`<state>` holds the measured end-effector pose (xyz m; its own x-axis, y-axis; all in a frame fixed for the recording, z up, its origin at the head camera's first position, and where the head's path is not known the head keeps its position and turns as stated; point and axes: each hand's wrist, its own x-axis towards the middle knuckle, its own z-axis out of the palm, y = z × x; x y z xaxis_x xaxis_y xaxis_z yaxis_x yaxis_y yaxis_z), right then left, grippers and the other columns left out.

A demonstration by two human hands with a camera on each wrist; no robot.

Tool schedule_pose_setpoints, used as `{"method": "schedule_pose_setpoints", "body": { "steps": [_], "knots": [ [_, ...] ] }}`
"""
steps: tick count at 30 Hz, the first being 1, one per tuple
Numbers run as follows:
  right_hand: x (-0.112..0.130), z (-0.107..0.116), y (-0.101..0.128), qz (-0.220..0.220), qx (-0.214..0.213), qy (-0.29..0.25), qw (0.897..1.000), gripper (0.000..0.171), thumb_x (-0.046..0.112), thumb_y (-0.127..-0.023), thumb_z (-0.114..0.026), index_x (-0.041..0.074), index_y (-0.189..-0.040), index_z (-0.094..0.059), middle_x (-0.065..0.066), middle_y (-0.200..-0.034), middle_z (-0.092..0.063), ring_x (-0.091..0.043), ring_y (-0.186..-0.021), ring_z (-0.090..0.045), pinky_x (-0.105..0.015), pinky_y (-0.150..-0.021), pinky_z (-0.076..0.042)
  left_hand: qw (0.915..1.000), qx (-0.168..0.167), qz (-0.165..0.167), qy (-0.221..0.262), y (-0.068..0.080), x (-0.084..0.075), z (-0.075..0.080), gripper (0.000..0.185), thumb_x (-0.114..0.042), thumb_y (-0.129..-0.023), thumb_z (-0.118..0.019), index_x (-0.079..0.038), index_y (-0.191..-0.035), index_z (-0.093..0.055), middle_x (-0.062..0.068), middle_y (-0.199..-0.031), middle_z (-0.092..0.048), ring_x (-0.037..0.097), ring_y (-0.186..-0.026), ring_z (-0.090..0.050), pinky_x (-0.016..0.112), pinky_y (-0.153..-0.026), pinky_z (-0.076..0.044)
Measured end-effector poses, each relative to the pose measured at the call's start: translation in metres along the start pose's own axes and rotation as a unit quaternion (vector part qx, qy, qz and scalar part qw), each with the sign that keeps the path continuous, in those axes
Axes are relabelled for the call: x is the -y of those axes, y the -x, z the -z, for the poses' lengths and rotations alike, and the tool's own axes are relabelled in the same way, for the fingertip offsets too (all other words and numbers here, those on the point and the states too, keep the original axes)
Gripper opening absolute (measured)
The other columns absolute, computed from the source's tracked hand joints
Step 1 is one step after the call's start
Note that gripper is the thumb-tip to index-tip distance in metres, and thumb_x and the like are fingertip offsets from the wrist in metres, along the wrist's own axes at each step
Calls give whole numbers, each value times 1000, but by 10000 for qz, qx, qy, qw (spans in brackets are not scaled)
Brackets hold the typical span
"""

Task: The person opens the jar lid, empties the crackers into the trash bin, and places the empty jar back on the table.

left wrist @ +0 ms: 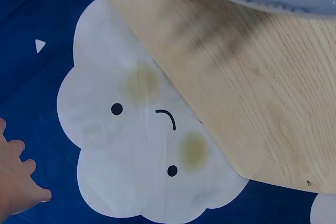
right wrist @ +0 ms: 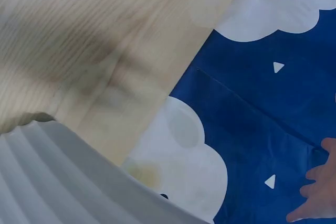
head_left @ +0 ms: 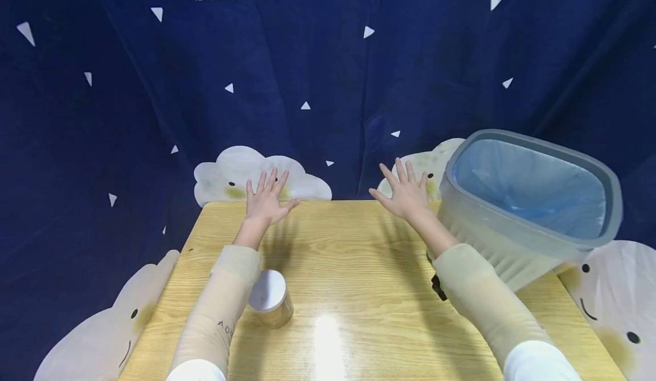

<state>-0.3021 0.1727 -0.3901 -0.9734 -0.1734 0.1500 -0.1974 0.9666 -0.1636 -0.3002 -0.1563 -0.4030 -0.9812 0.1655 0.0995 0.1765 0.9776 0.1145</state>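
In the head view my left hand [head_left: 266, 203] is held above the far left part of the wooden table [head_left: 348, 255], fingers spread and straight. My right hand [head_left: 407, 194] reaches out the same way on the right, its fingers also spread. Neither hand holds anything. Beside my left forearm stands a clear jar [head_left: 279, 316] with a white lid [head_left: 269, 290]; the sleeve covers part of it. A translucent ribbed trash bin [head_left: 492, 250] with a grey rim and a blue liner [head_left: 528, 187] is to the right of my right hand, partly behind the forearm.
A small black object [head_left: 438, 287] shows beside my right sleeve, mostly hidden. Behind the table hangs a dark blue curtain [head_left: 307, 56] printed with white triangles and clouds. In the right wrist view the ribbed bin wall [right wrist: 63, 177] fills the lower left.
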Motion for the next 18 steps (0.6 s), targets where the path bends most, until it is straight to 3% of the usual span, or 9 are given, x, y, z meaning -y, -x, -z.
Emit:
{"method": "schedule_pose_setpoints", "body": {
  "steps": [7,18],
  "knots": [
    [6,12,4,201,-267,47,9994,72,62,-88,-36,24,-147,-18,-12,-153,-6,-32,-139,-3,-60,-106,0,9995,-223,-9,209,-2,-3,0,76,-63,-87,-35,-26,-148,-11,4,-154,-5,30,-139,-2,57,-107,6],
    [14,34,14,454,-541,87,9975,67,55,-90,-41,24,-146,-21,-11,-153,-11,-30,-139,-5,-56,-109,-4,9985,-407,-87,361,-8,-16,4,72,-61,-88,-35,-23,-147,-17,5,-153,-13,30,-139,-8,56,-108,2]
  ]
}}
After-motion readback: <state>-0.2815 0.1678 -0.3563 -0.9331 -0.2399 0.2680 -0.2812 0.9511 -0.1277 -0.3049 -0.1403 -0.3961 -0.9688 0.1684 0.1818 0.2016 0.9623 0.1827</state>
